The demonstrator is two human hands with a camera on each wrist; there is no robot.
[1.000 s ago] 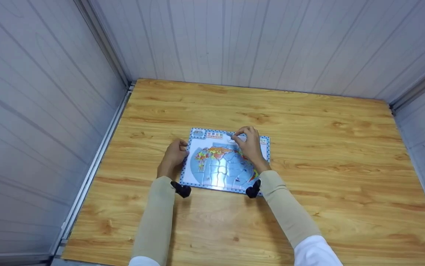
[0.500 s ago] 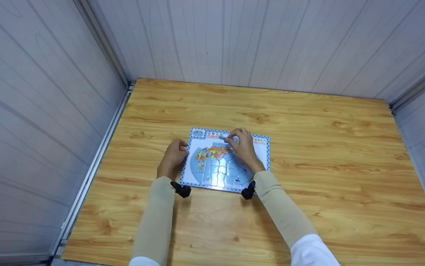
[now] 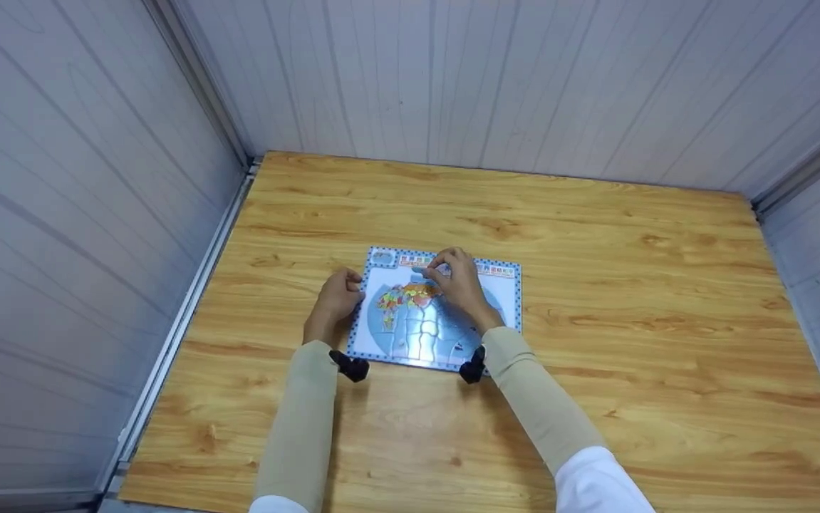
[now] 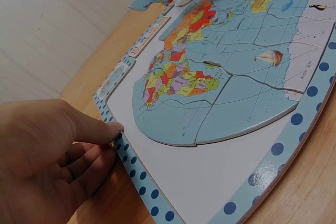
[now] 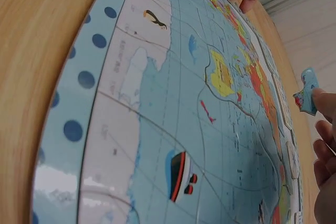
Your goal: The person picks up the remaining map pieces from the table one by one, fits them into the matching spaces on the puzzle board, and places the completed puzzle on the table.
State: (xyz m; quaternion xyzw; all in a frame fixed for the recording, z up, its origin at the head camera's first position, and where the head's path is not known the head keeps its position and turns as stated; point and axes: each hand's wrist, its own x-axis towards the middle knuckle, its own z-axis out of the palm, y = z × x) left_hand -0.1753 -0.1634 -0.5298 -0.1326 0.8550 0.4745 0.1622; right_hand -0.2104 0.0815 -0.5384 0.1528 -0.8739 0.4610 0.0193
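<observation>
A world-map jigsaw puzzle board [image 3: 502,291] with a blue dotted border lies flat on the table. My left hand [image 3: 337,293] holds its left edge; in the left wrist view the thumb [image 4: 107,129] presses on the border, with the other fingers curled beside and below it. Between thumb and fingertips, my right hand [image 3: 461,285] pinches a loose puzzle piece [image 5: 307,92], light blue with a little red at one end. The piece is raised over the board's top part, near the title strip [image 4: 150,36]. My right hand and forearm hide the map's right side in the head view.
The wood-grain table [image 3: 652,320] extends around the board on all sides. Pale panel walls [image 3: 509,78] stand behind it and at left and right. A black wrist camera [image 3: 350,366] is strapped to each forearm, close over the board's lower edge.
My right hand has moved left along the top of the board with the puzzle piece, uncovering more of the right-hand title. The left hand stays on the left edge.
</observation>
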